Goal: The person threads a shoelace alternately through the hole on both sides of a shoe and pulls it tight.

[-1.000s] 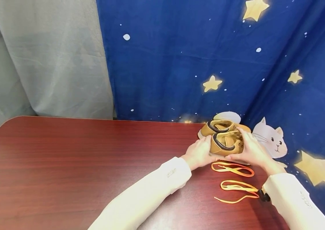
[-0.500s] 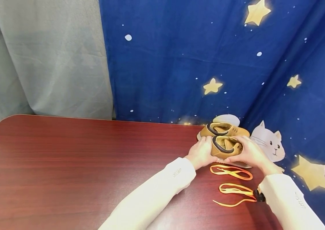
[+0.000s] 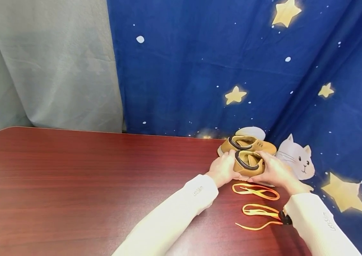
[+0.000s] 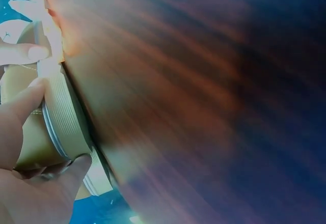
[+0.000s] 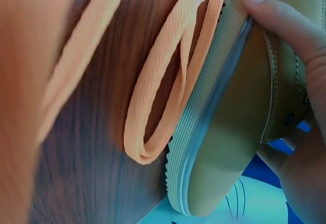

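Two tan low shoes with dark padded collars stand side by side at the right of the table. My left hand (image 3: 223, 168) grips the heel of the near shoe (image 3: 241, 168). Round its front part curls my right hand (image 3: 278, 171), hiding most of the toe; in the right wrist view its thumb (image 5: 275, 18) presses the ribbed sole edge (image 5: 204, 107). The far shoe (image 3: 265, 146) stands just behind. An orange lace (image 3: 248, 192), folded in loops, lies in front of the near shoe. Closer to me is a second orange lace (image 3: 257, 212), its loose end trailing left.
The dark red wooden table (image 3: 97, 188) extends far to the left. Behind it hang a grey curtain (image 3: 65, 71) and a blue star-patterned curtain (image 3: 181, 71). A printed white cat (image 3: 297, 160) shows beyond the right hand. The right wrist's black camera (image 3: 284, 217) overlaps the lower lace.
My right hand's fingers have drawn back off the far shoe's front and lower onto the near shoe, leaving the far shoe's eyelets visible. The left hand stays at the heel.
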{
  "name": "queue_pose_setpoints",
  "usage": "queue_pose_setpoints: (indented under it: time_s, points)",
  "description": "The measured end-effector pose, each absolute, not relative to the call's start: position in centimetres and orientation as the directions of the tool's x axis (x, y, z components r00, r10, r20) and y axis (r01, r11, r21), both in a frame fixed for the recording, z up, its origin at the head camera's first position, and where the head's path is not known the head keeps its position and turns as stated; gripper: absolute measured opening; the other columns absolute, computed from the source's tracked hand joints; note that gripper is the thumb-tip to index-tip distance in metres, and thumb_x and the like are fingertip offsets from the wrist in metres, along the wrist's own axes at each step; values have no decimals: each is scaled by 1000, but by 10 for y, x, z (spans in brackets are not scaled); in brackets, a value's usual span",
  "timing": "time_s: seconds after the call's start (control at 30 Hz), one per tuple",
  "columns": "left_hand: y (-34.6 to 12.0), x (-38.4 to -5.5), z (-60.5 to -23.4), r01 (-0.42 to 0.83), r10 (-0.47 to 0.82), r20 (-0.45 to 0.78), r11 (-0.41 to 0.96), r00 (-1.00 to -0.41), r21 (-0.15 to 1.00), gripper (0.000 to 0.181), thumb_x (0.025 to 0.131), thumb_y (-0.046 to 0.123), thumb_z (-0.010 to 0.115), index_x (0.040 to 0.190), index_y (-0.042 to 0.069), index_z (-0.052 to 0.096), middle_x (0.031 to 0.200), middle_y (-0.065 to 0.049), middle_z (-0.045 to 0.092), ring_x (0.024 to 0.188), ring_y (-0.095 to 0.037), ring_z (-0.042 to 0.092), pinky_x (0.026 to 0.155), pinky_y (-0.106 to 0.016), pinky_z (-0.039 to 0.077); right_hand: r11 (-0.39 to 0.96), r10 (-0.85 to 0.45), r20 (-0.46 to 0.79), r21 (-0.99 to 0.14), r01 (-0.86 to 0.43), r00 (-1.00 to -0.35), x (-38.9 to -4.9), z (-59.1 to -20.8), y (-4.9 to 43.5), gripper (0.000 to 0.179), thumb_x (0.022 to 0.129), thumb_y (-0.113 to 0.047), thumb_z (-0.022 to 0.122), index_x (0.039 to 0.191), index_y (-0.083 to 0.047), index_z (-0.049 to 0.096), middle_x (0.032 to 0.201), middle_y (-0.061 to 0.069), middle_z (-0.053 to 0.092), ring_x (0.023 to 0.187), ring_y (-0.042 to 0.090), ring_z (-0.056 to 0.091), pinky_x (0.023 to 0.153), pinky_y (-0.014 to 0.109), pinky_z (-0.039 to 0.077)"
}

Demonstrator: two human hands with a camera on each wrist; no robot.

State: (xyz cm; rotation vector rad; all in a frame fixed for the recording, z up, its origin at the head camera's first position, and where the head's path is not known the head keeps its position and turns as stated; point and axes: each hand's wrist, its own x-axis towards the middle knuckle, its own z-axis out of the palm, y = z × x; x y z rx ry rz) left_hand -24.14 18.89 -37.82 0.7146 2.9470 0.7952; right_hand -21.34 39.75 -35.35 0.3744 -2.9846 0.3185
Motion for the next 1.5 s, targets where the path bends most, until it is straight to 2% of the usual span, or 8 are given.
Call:
queue_pose_setpoints:
  time_s: [0.2,0.5,0.77,1.13,1.33,1.5]
  points:
    - [181,-243,-375,394,407,89,772,-909,499,68,77,37,89,128,15,50,120,-1,67,103,-17,71,85,-29,56,925,-275,191,-215,-313,-942,-215,-359,392,94,63,-40,95,135,1,51,125,28,61,113,45,59,94,62,48]
    - [171,-239,-365,382,397,92,754,-913,534,66,78,35,88,128,14,51,122,-2,66,105,-20,70,87,-30,56,936,-262,213,-183,-302,-941,-211,-350,381,92,63,-45,95,132,-2,54,120,25,65,109,41,61,91,60,50]
    - [151,-233,-366,455,426,192,693,-884,559,68,74,34,91,127,14,52,123,-3,66,102,-22,71,83,-32,57,950,-265,274,-88,-298,-925,-203,-337,367,91,58,-45,96,130,-8,56,115,22,68,105,40,64,84,58,52]
    - [91,-210,-355,548,486,267,644,-832,534,70,77,31,89,131,11,50,116,-5,67,103,-21,68,88,-31,55,948,-286,334,-38,-316,-898,-180,-326,317,94,53,-52,96,130,-11,60,117,17,71,104,38,68,82,57,54]
    - [56,-196,-350,515,455,259,638,-852,572,68,77,29,89,130,13,50,116,-3,66,101,-21,69,87,-32,55,930,-321,358,-56,-364,-877,-175,-323,284,86,53,-45,97,124,-12,62,116,13,71,104,35,67,86,55,52]
    - [31,-188,-344,487,424,255,643,-869,591,69,76,29,89,131,14,51,118,-2,66,103,-22,69,89,-35,56,915,-326,374,-105,-389,-868,-173,-321,263,88,52,-43,99,125,-12,63,117,10,71,106,34,67,86,53,53]
